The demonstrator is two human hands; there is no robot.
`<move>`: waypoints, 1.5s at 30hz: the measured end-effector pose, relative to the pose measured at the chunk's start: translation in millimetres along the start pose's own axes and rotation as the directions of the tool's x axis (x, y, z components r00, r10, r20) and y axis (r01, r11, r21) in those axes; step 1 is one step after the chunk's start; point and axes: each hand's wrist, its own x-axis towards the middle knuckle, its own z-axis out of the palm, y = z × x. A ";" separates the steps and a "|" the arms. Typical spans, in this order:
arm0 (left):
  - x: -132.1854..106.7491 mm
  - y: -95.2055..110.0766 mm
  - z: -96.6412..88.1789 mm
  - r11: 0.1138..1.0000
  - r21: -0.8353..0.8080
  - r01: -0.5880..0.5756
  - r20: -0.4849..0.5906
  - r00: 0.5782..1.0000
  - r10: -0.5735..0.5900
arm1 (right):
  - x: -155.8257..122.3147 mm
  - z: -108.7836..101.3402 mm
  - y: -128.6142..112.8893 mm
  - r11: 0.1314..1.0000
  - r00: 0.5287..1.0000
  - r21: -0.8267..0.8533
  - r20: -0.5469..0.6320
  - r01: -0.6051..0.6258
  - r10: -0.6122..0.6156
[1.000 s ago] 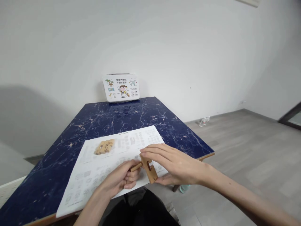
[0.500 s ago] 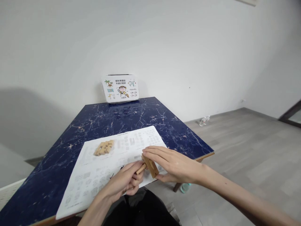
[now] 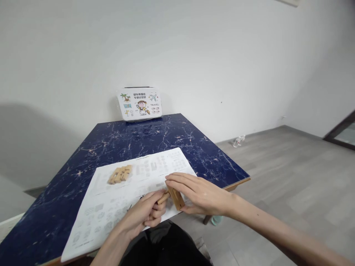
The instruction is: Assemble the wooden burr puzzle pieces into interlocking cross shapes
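Observation:
My right hand (image 3: 191, 190) grips a light-brown wooden block piece (image 3: 175, 197), with the fingers over its top end and the thumb at its lower end. A thin wooden stick (image 3: 163, 197) is pinched between thumb and curled fingers of my left hand (image 3: 151, 210). The stick's far end meets the face of the block piece; whether it goes into it I cannot tell. Beneath both hands lies a printed white sheet (image 3: 119, 207) with faint grey drawings. On its upper left part sits a group of notched wooden pieces (image 3: 120, 174).
The blue marble-look table (image 3: 111, 144) has a wooden front edge near my lap. A white case with cartoon prints (image 3: 140, 104) leans against the wall at the back. Right of the table, a small clear plastic item (image 3: 239, 140) lies on the grey floor (image 3: 277, 177).
The whole view has shifted slightly, moving the table and case a little to the left. Both hands keep their hold, the stick still against the block piece.

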 end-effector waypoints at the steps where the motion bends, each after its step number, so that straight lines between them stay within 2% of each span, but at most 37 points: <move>1: 0.0 -1.5 1.1 1.000 -0.001 -0.008 -0.022 1.000 0.008 | -0.2 0.7 0.9 1.000 1.000 -0.001 -0.005 -0.005 0.005; 4: -1.9 -5.5 5.2 0.998 0.040 -0.058 -0.125 0.990 0.062 | -0.3 0.7 3.8 0.999 0.999 0.027 -0.044 -0.028 0.030; 7: -5.2 -7.1 7.0 0.959 0.239 -0.151 -0.193 0.961 0.200 | 1.2 -2.5 7.2 0.991 0.994 0.113 -0.072 -0.076 0.084; 9: -6.3 -6.7 5.9 0.858 0.462 -0.223 -0.175 0.926 0.335 | 2.5 -4.8 9.7 0.974 0.985 0.182 -0.075 -0.139 0.154; 11: -5.5 -6.0 3.0 0.706 0.650 -0.283 -0.137 0.870 0.474 | 3.8 -5.8 12.3 0.949 0.972 0.238 -0.067 -0.205 0.227; 13: -2.8 -5.3 -0.7 0.582 0.751 -0.312 -0.104 0.814 0.571 | 4.9 -5.0 15.0 0.930 0.963 0.276 -0.054 -0.241 0.266; 15: 0.7 -4.9 -4.5 0.536 0.779 -0.325 -0.079 0.797 0.598 | 5.7 -2.9 17.7 0.919 0.960 0.306 -0.042 -0.251 0.276; 19: 6.7 -5.5 -8.5 0.565 0.746 -0.352 -0.065 0.807 0.587 | 6.7 0.0 21.6 0.894 0.953 0.353 -0.019 -0.277 0.303; 25: 8.6 -5.0 -8.0 0.620 0.694 -0.366 -0.086 0.812 0.577 | 7.8 0.0 21.6 0.834 0.917 0.439 -0.053 -0.333 0.394; 30: 6.9 -3.9 -11.3 0.666 0.661 -0.345 -0.098 0.840 0.533 | 9.2 4.8 21.4 0.755 0.906 0.565 -0.030 -0.334 0.423; 35: 6.7 -5.4 -14.9 0.666 0.667 -0.334 -0.088 0.853 0.515 | 12.3 7.2 17.8 0.680 0.881 0.642 -0.016 -0.354 0.473; 40: 5.6 -4.6 -13.4 0.666 0.673 -0.322 -0.113 0.845 0.522 | 13.0 10.2 20.6 0.653 0.882 0.673 -0.002 -0.348 0.472; 45: 5.4 -5.7 -13.8 0.631 0.700 -0.334 -0.084 0.839 0.537 | 11.6 16.5 24.7 0.557 0.874 0.747 0.065 -0.363 0.482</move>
